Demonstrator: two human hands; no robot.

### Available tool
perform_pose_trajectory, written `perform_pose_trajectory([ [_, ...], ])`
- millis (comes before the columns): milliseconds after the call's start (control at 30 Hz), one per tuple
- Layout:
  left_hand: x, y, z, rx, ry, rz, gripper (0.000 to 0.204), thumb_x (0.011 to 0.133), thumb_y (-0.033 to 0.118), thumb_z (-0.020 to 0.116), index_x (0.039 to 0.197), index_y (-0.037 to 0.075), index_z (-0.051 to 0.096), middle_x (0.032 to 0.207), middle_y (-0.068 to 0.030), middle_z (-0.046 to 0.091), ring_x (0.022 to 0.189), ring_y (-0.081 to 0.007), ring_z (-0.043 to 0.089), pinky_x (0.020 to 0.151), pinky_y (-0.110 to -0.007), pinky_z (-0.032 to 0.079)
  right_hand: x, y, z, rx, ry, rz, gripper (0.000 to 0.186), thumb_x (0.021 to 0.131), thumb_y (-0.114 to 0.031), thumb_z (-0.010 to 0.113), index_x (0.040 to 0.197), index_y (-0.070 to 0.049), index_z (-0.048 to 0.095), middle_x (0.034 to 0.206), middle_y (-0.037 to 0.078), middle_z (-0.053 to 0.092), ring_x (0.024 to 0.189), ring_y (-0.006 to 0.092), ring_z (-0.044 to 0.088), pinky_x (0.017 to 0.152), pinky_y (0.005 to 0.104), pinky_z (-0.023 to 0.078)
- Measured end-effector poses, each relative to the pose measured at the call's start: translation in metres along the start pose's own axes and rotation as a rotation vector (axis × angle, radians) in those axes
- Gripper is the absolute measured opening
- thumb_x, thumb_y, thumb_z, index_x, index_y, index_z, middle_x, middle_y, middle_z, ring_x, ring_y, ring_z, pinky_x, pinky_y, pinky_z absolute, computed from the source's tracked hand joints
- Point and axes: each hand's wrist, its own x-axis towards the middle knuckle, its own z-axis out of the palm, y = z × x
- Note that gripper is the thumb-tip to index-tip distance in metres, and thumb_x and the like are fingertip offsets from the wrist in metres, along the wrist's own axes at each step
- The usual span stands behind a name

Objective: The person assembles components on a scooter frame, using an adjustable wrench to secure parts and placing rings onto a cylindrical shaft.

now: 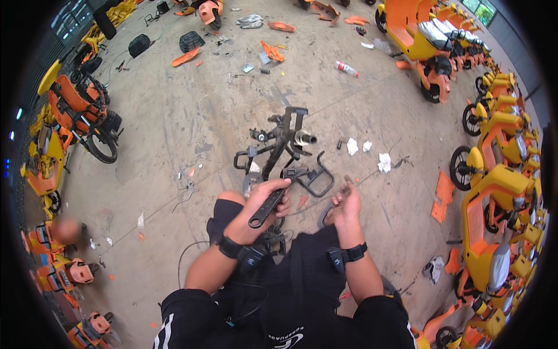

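Observation:
My left hand [264, 196] is closed round the dark handle of an adjustable wrench [268, 210]. The wrench's head points up and away, close to a black metal scooter frame [282, 139] standing on the floor before my knees. A bare metal tube end [306, 138] sticks out at the frame's right side. A bent black tube loop [323, 184] extends from the frame between my two hands. My right hand [347, 203] is held to the right of that loop, palm turned inward, fingers loosely apart and holding nothing.
Crumpled white tissues [385, 163] and a small dark cylinder [339, 143] lie to the right of the frame. A plastic bottle [347, 69] and orange plastic pieces [271, 52] are scattered farther off. Yellow and orange scooters [500, 198] line the right; others [75, 104] stand left.

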Motion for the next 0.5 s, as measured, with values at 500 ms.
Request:
perform_pose_trajectory([
  [500,0.159,0.090,-0.066,-0.028,0.547,0.513,0.025,0.091,0.020,0.050,0.069,0.009,0.047,0.054,-0.0030,0.045,0.043,-0.0149,0.044,0.043,-0.029,0.039,0.103,0.020,0.088,-0.807,-0.314,-0.494,0.049,0.084,0.002,0.060,0.131,0.004,0.049,0.127,0.014,0.056,0.106,0.0157,0.056,0.084,0.0257,0.046],
])
